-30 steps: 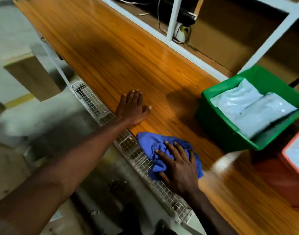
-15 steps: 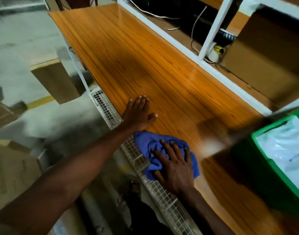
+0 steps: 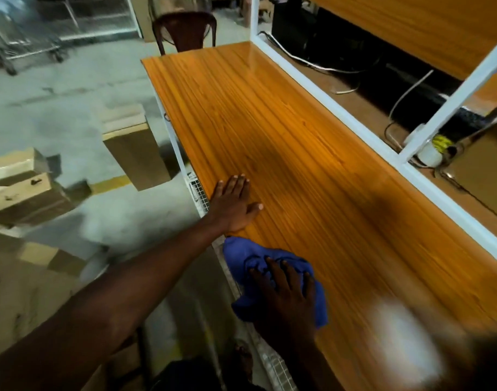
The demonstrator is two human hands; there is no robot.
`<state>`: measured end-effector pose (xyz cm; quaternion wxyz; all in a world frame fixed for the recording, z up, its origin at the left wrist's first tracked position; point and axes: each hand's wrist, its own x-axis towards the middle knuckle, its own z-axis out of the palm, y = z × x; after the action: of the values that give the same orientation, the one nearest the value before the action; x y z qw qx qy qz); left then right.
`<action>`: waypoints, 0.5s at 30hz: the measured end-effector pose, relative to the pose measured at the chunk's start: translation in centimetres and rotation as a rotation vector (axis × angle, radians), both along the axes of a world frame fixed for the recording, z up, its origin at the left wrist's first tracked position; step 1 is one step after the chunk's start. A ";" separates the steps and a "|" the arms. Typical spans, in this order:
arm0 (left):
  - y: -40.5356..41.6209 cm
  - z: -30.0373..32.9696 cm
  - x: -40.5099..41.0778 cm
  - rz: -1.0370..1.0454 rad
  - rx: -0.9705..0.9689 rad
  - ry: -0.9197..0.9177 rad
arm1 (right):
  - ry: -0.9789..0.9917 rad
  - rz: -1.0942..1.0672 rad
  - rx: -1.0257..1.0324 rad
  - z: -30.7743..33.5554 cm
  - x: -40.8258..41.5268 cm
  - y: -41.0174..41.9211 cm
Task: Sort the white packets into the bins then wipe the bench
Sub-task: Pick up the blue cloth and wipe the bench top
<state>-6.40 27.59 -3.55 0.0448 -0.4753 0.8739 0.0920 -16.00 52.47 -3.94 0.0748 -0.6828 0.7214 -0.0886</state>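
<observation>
Wiping: your right hand (image 3: 287, 301) presses flat on the blue cloth (image 3: 272, 280), fingers (image 3: 288, 277) spread and nearly straight over the bunched fabric, not curled round it.
Cloth position: at the near edge of the desk (image 3: 312, 170), about 6 o'clock in the head view, partly overhanging the wire mesh rail (image 3: 202, 198) that runs along the desk's front.
Left hand: your left hand (image 3: 233, 204) lies palm down on the wood just beyond the cloth, toward 12 o'clock from it, fingers straight and together, thumb out to 3 o'clock; it holds nothing.
Gap: heel of the left hand sits just beside the cloth's far edge; touching or not, cannot tell.
Desk surface: glossy orange wood grain, running away toward 12 o'clock.
Frame: white metal frame (image 3: 354, 128) borders the desk's far side, from 12 to 4 o'clock; cables (image 3: 306, 62) lie behind it.
Blur: pale smear (image 3: 402, 340) at 5 o'clock, too blurred to identify.
Floor: cardboard boxes (image 3: 134, 153) at 9 o'clock; dark chair (image 3: 185, 26) at 11 o'clock, past the desk's far end.
Packets and bins: not visible.
</observation>
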 end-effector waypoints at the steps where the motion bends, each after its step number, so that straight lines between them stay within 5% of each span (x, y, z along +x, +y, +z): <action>1: -0.6 -0.1 0.2 -0.010 -0.001 0.001 | 0.002 0.004 -0.006 -0.1 0.3 -1.1; 15: -15.9 -1.5 5.7 -0.081 -0.042 0.116 | 0.022 -0.077 -0.015 0.0 4.8 -17.8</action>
<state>-0.74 11.72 -5.04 -0.0121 -0.4344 0.8952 0.0990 -11.20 34.64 -3.92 0.0583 -0.6559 0.7473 -0.0896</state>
